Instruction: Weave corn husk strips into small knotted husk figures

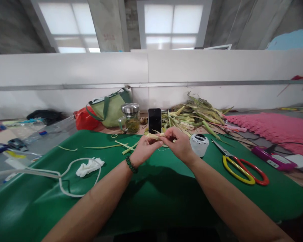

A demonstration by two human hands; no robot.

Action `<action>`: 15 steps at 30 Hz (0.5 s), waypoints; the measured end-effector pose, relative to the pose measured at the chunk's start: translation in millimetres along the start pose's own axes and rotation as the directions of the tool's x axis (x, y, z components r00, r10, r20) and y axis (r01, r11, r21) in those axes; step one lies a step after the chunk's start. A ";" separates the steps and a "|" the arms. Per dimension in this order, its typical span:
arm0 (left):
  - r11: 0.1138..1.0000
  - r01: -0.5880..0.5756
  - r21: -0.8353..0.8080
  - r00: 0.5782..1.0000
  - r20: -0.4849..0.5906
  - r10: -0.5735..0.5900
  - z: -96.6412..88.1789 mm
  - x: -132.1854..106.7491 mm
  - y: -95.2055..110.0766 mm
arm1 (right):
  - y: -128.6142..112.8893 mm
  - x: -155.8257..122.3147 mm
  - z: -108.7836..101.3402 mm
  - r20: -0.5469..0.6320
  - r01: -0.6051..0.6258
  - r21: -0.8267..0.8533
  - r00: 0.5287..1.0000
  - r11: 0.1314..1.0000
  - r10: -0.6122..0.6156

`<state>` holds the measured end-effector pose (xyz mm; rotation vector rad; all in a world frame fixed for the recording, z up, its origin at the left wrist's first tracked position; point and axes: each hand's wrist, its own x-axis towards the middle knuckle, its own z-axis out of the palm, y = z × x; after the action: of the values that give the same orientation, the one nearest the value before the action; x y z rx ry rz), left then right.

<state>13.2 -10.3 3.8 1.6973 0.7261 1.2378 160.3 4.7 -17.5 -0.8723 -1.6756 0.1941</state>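
Note:
A pale strip of corn husk [153,136] is pinched between the fingertips of both hands above the green mat [156,208]. My left hand [143,148], with a beaded bracelet at the wrist, grips its left part. From the other side my right hand [179,145] holds it between thumb and fingers, which hide some of it. Just behind them a dark phone [155,118] stands upright. Loose green strips [127,146] lie left of the hands. Close to my right hand sits a white container [200,146] with a dark patterned rim.
Scissors [238,167] with yellow and red handles lie right. Behind are a husk pile [202,109], a lidded glass jar [130,120] and a green bag [111,109]. White tissue [89,167] and a white cord [60,185] lie left. Pink cloth [275,129] is far right.

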 end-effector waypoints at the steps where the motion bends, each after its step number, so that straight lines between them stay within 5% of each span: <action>1: 1.000 0.001 -0.019 1.000 0.004 -0.001 -0.4 0.4 0.1 | 0.5 -0.1 -0.2 -0.001 -0.029 0.043 1.000 0.999 0.029; 5: 0.987 0.090 -0.134 0.994 -0.049 -0.097 -3.1 2.5 -3.1 | 1.0 1.5 -6.4 0.030 -0.003 0.168 1.000 0.986 -0.002; 8: 0.943 0.160 -0.292 0.974 -0.106 -0.198 -4.2 3.4 -5.6 | -1.9 3.7 -12.9 0.070 0.235 0.004 0.970 0.972 -0.235; 11: 0.929 0.161 -0.332 0.972 -0.112 -0.208 -4.2 3.6 -6.5 | -5.4 4.9 -13.4 0.208 0.456 -0.174 0.883 0.872 -0.420; 15: 0.940 0.149 -0.307 0.974 -0.120 -0.194 -4.1 4.3 -8.5 | -7.5 3.7 -7.1 0.163 0.514 -0.264 0.858 0.816 -0.488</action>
<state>11.1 -1.6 -1.6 1.2804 0.7201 1.2876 163.2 -0.6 -8.3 -0.6099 -1.9923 -0.4033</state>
